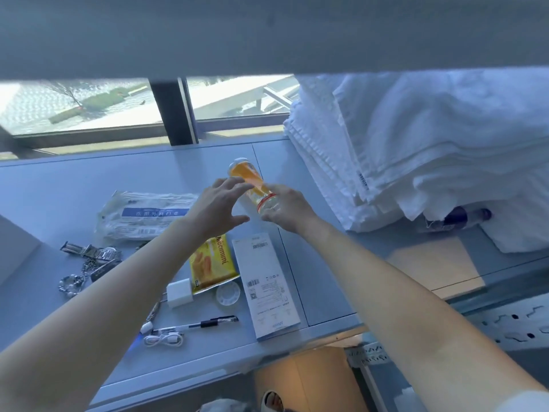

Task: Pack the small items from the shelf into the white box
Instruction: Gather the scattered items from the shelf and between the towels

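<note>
My right hand (285, 208) grips the cap end of a clear bottle of orange liquid (248, 178), tilted above the grey shelf (74, 185). Just left of the bottle my left hand (218, 205) is spread, fingertips near its side. Below my hands lie a yellow snack packet (212, 264), a white flat box with barcodes (266, 285), a white charger plug (179, 292), a tape roll (228, 294), a black pen (205, 323), a coiled white cable (163, 339), a bagged pack of masks (142, 215) and a metal watch with chains (89, 263).
A tall stack of folded white towels (430, 150) fills the right of the shelf, with a dark bottle (463, 217) under its edge. A window (89, 105) runs behind the shelf. A grey beam (267, 31) hangs overhead. A white box corner (15, 248) shows at left.
</note>
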Available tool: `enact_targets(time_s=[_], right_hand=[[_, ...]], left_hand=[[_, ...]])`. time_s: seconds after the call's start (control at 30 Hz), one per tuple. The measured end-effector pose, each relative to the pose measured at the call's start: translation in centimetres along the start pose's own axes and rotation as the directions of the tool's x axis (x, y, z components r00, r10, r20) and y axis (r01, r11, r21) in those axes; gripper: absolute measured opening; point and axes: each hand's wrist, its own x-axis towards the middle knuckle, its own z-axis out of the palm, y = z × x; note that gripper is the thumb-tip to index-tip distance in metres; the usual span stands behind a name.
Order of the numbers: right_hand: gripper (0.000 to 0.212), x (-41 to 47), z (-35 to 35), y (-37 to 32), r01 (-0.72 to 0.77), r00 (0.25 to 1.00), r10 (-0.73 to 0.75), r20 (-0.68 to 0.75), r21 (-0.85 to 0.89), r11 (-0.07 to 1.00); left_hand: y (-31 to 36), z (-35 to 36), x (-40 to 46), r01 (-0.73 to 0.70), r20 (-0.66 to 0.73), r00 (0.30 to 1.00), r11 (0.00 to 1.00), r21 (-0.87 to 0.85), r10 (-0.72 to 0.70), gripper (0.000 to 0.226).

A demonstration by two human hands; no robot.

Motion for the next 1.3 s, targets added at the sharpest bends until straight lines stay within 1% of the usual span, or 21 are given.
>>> enact_targets(time_s=[0.1,0.27,0.4,0.5,0.7,0.77,0.83,0.93,1.0,1.1,1.2,1.3], right_hand=[[0.079,0.4,1.6,-1.8,0.078,0.997,-0.077,0.019,-0.020,0.997],[0.082,1.1,3.1,-3.9,0.142,0.987,-0.142,0.073,0.003,0.990],[0.083,1.0,3.8,-4.5,0.144,0.986,-0.147,0.082,0.036,0.989],[0.078,0.6,4.1,-4.4,0.130,0.989,-0.134,0.069,0.058,0.990],[0.079,-0.8,3.0,-3.0,0.137,0.986,-0.145,0.080,0.094,0.986],[0.078,-2.0,2.2,-2.0,0.133,0.988,-0.141,0.061,0.127,0.983],[0.076,-3.5,1.3,-0.9,0.124,0.991,-0.131,0.037,0.155,0.980],[0.071,-6.0,0.0,1.2,0.086,0.996,-0.087,0.000,0.214,0.973],[0.068,-7.7,-0.9,2.9,0.054,0.998,-0.046,-0.040,0.238,0.970],[0.063,-10.3,-2.5,5.9,0.009,0.995,0.013,-0.097,0.224,0.975],[0.055,-13.3,-4.7,9.5,-0.045,0.984,0.081,-0.158,0.220,0.974],[0.045,-16.0,-7.1,13.4,-0.100,0.951,0.157,-0.268,0.214,0.972]], left_hand=[[-1.3,-0.2,-1.1,0.044,-0.010,0.999,0.999,0.025,-0.044,0.082],[-2.9,-0.5,-2.4,0.094,-0.009,0.996,0.995,0.044,-0.093,0.083],[-3.2,-0.5,-3.0,0.133,-0.023,0.991,0.991,0.033,-0.133,0.078],[-3.1,-0.6,-2.9,0.152,-0.035,0.988,0.988,0.029,-0.151,0.075],[-2.4,-1.1,-2.5,0.134,-0.023,0.991,0.990,0.047,-0.133,0.069],[-1.8,-1.4,-2.1,0.093,-0.031,0.995,0.995,0.025,-0.092,0.063],[-0.6,-1.7,-1.4,0.026,-0.052,0.998,0.999,-0.042,-0.028,0.056],[2.5,-1.6,0.2,-0.077,-0.088,0.994,0.991,-0.110,0.067,0.048],[5.1,-1.1,1.5,-0.144,-0.081,0.988,0.983,-0.115,0.135,0.045],[8.9,0.3,3.3,-0.224,-0.035,0.974,0.968,-0.115,0.222,0.043],[12.7,1.9,4.7,-0.311,0.009,0.949,0.943,-0.118,0.314,0.040],[17.0,3.7,5.3,-0.450,0.037,0.889,0.885,-0.121,0.457,0.034]])
